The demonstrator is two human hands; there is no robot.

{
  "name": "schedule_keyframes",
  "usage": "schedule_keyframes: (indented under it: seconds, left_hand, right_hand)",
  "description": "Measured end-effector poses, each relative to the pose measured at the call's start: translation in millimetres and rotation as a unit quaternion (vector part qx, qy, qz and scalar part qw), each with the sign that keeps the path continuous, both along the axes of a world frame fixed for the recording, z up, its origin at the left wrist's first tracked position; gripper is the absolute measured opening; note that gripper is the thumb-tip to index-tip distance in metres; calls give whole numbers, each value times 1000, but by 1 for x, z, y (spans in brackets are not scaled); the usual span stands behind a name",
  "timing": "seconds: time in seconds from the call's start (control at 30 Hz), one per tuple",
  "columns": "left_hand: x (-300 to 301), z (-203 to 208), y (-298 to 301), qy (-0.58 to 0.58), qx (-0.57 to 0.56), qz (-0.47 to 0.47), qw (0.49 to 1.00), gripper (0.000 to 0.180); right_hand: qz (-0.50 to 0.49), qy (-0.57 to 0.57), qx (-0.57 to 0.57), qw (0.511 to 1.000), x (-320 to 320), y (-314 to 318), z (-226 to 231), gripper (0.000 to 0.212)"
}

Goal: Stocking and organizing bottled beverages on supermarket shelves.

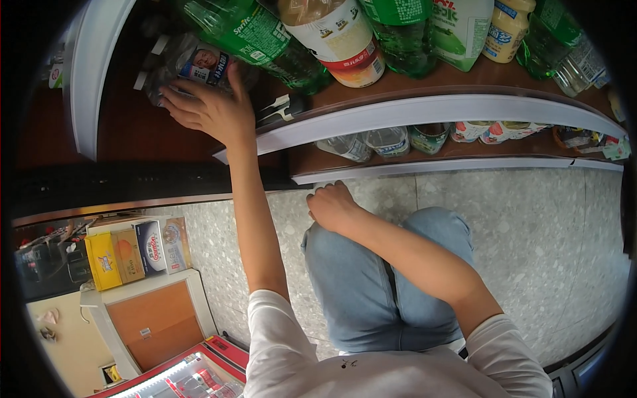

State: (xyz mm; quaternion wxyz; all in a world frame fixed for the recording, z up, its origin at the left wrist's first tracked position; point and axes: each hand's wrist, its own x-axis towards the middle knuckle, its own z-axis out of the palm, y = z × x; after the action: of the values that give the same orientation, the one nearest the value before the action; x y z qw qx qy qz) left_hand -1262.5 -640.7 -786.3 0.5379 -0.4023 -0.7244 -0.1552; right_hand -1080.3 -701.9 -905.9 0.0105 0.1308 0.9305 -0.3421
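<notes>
My left hand reaches to the shelf's left end, lying against clear plastic bottles with white caps. Its thumb is spread over a blue-labelled clear bottle. The other fingers stretch across the side of a neighbouring clear bottle, which they partly hide. A large green soda bottle stands just right of these. My right hand is loosely closed on my knee, with nothing visible in it.
Along the upper shelf stand a white-labelled bottle, another green bottle, a green-white carton and a yellow bottle. Below, a lower shelf holds bottles and cans. Boxes and a red-framed display case are at left.
</notes>
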Motion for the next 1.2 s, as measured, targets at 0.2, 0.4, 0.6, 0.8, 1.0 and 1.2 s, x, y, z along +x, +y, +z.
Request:
schedule_keyframes:
  seconds: [0.2, 0.4, 0.6, 0.8, 1.0, 1.2]
  left_hand:
    - [69, 17, 7, -174, 24, -306, 936, 80]
    - [98, 22, 30, -370, 75, -481, 792, 93]
    - [83, 37, 13, -509, 55, -465, 723, 63]
    - [72, 25, -7, -432, 217, -455, 748, 46]
    - [43, 17, -31, -401, 305, -428, 750, 50]
    - [34, 39, -47, -401, 347, -396, 750, 48]
  right_hand:
    - [-9, 21, 22, 999, 1, -3, -8, 21]
    - [-11, 20, 37, 999, -4, -8, -7, 22]
    - [1, -3, 18, 1000, 0, -4, 0, 24]
    - [12, -13, 12, 1000, 2, -2, 3, 25]
    - [25, -34, 0, 999, -1, -1, 7, 23]
    - [20, -22, -2, 1000, -1, 2, 5, 22]
